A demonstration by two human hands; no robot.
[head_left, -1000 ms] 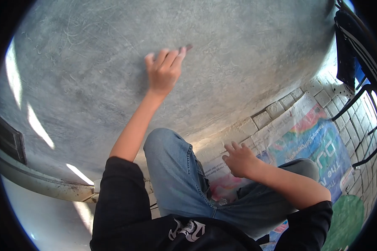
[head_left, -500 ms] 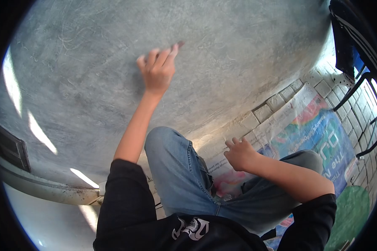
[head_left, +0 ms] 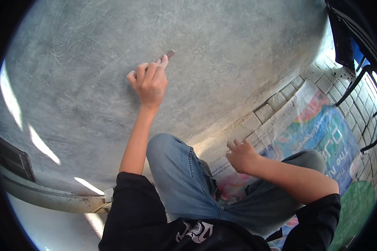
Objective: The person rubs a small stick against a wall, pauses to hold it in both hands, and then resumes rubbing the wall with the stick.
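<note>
My left hand (head_left: 150, 81) is against the grey plastered wall (head_left: 238, 46), its fingers bent and closed on a small flat reddish-brown piece that looks like sandpaper (head_left: 171, 54). One end of that piece sticks out past the fingertips; the rest is hidden under the hand. My right hand (head_left: 242, 156) hovers over the printed banner (head_left: 280, 140) between my knees, with its fingers loosely curled and slightly apart. Nothing shows in it, though the palm faces away from view.
Pale paving bricks (head_left: 276, 101) run along the foot of the wall. A black-legged chair (head_left: 352, 90) stands at the right, draped with dark cloth. Beside my right arm is a green rounded surface (head_left: 356, 213). A dark framed opening (head_left: 14, 157) lies at the left.
My left hand has slid down and a little left across the wall with the reddish-brown piece. The right hand stays nearly where it was; the whole view has shifted slightly.
</note>
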